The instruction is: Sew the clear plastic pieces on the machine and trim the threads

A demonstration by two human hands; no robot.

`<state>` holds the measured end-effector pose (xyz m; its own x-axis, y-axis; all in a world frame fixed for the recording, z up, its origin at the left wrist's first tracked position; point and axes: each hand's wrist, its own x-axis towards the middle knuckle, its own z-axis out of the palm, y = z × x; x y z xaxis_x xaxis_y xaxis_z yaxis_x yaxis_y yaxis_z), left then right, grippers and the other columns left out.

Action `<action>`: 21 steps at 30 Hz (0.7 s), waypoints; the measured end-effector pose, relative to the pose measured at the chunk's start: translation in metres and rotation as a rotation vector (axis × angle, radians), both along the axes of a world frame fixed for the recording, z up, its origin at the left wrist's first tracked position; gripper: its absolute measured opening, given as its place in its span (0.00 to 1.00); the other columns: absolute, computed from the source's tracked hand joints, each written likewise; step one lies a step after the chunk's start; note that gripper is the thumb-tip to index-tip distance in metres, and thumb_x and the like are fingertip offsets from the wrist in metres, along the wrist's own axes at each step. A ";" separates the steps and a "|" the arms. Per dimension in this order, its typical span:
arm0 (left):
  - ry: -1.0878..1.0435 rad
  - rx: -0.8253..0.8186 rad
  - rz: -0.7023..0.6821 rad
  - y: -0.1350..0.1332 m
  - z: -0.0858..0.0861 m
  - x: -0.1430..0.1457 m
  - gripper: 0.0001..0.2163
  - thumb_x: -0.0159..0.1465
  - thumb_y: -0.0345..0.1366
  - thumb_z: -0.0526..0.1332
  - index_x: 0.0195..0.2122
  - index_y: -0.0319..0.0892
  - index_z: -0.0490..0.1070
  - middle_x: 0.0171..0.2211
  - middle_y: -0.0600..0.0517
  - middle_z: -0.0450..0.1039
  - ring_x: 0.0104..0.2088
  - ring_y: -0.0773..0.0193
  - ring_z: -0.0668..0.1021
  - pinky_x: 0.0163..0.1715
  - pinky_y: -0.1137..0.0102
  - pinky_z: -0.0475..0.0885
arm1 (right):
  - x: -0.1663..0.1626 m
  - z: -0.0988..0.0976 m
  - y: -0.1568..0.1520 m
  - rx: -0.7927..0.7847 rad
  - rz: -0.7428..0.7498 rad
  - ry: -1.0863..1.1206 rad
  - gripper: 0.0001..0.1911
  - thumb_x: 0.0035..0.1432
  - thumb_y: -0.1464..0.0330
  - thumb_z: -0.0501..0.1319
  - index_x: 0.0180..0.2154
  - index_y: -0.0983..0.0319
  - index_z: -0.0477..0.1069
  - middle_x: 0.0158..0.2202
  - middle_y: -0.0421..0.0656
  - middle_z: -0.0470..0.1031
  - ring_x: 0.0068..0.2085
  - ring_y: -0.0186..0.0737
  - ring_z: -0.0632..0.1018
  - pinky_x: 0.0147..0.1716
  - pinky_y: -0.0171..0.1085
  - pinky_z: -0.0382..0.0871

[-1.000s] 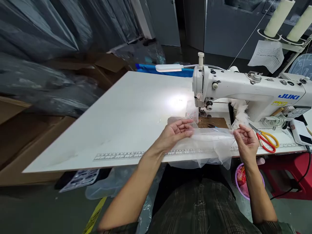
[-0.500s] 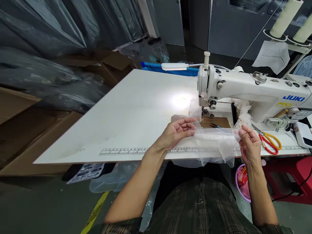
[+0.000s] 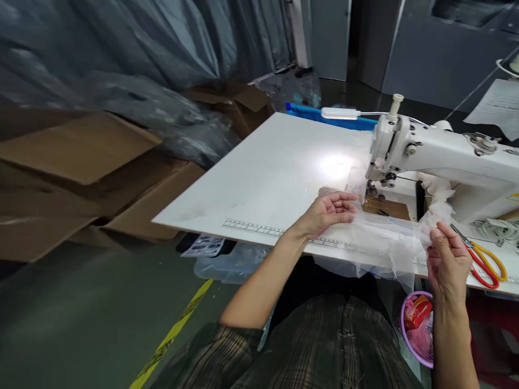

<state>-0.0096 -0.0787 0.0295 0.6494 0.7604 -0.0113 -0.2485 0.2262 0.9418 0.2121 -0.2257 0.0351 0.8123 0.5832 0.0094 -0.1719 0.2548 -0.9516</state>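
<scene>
A strip of sheer white fabric (image 3: 385, 237) is stretched between my two hands over the table's front edge, with part of it hanging below. My left hand (image 3: 326, 216) pinches its left end between thumb and fingers, just in front of the sewing machine's needle area. At the other end, my right hand (image 3: 448, 256) grips the fabric near a gathered, ruffled length (image 3: 438, 200) that runs back under the machine arm. The white sewing machine (image 3: 446, 146) stands behind the fabric. Small dark snips (image 3: 383, 213) lie on the brown plate (image 3: 395, 208) by the needle.
Scissors with red and yellow handles (image 3: 486, 265) lie right of my right hand. A printed ruler (image 3: 251, 227) runs along the white table's (image 3: 259, 178) front edge. Below is a purple-rimmed bin (image 3: 405, 329) with scraps. Cardboard boxes (image 3: 81, 146) stand at the left.
My view has turned left, so the table, machine and hands appear further right. Both hands still hold the fabric stretched between them.
</scene>
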 end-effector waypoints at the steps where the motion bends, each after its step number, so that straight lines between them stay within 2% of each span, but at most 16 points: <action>1: -0.005 0.002 -0.003 0.000 0.000 0.000 0.27 0.44 0.36 0.79 0.45 0.36 0.77 0.35 0.49 0.78 0.37 0.66 0.79 0.40 0.70 0.78 | -0.001 0.001 0.000 -0.008 -0.006 0.017 0.26 0.32 0.62 0.79 0.36 0.63 0.79 0.28 0.40 0.78 0.28 0.33 0.77 0.25 0.31 0.73; 5: -0.041 0.037 0.021 0.002 -0.003 0.001 0.27 0.45 0.36 0.79 0.45 0.36 0.77 0.38 0.47 0.79 0.41 0.64 0.79 0.45 0.67 0.77 | -0.002 0.001 0.002 -0.046 -0.001 0.069 0.28 0.30 0.64 0.80 0.37 0.64 0.78 0.28 0.40 0.78 0.23 0.28 0.75 0.19 0.26 0.70; 11: -0.116 0.014 0.026 -0.006 -0.004 0.004 0.28 0.45 0.36 0.80 0.46 0.36 0.76 0.44 0.43 0.79 0.45 0.61 0.79 0.49 0.65 0.76 | -0.002 0.006 0.003 -0.113 0.053 0.103 0.28 0.31 0.65 0.79 0.38 0.64 0.77 0.22 0.34 0.73 0.18 0.25 0.70 0.17 0.27 0.71; 16: -0.109 -0.024 0.067 -0.017 0.003 0.003 0.26 0.45 0.35 0.80 0.46 0.36 0.77 0.42 0.44 0.79 0.45 0.62 0.80 0.49 0.66 0.75 | -0.005 0.011 0.000 -0.140 0.010 0.133 0.27 0.29 0.65 0.79 0.36 0.63 0.77 0.23 0.34 0.75 0.17 0.25 0.69 0.16 0.27 0.69; 21: -0.047 0.030 0.065 -0.022 0.012 0.000 0.24 0.49 0.36 0.78 0.46 0.36 0.77 0.38 0.45 0.80 0.41 0.62 0.81 0.47 0.65 0.77 | -0.003 0.008 -0.005 -0.139 0.015 0.076 0.26 0.33 0.64 0.79 0.38 0.63 0.77 0.25 0.36 0.75 0.18 0.25 0.69 0.16 0.27 0.68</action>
<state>-0.0094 -0.1004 0.0419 0.5978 0.8006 0.0416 -0.3060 0.1799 0.9349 0.2093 -0.2310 0.0430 0.7989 0.5864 -0.1334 -0.2475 0.1184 -0.9616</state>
